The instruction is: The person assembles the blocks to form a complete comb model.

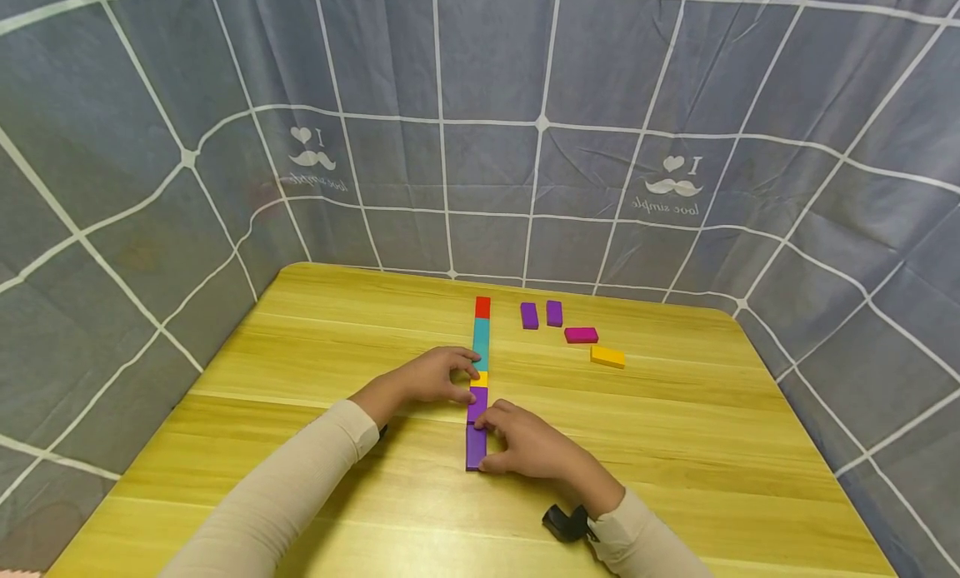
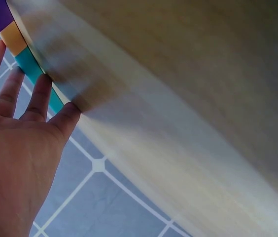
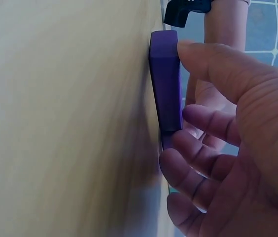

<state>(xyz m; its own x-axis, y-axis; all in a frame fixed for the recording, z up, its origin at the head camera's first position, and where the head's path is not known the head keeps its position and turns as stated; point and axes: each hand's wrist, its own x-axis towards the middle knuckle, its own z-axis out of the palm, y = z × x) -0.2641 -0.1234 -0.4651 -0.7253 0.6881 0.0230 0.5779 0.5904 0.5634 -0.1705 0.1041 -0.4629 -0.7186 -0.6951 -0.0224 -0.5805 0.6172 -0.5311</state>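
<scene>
A straight row of blocks runs away from me: a red block [image 1: 483,308] at the far end, a teal stretch [image 1: 481,343], a yellow block [image 1: 479,380] and two purple blocks, the farther [image 1: 477,404] and the nearest [image 1: 476,449]. My left hand [image 1: 435,375] lies along the row's left side, its spread fingertips at the teal, yellow and farther purple blocks; the left wrist view shows these fingers [image 2: 39,98] fairly straight. My right hand [image 1: 536,445] holds the nearest purple block, thumb at its near end and curled fingers by its far end. That block sits slightly out of line.
Right of the row lie two loose purple blocks [image 1: 529,316], a magenta block [image 1: 581,336] and a yellow-orange block [image 1: 607,357]. The wooden table [image 1: 300,328] ends at a grey checked curtain [image 1: 487,170] behind and on both sides. A black wrist device [image 1: 566,524] sits under my right wrist.
</scene>
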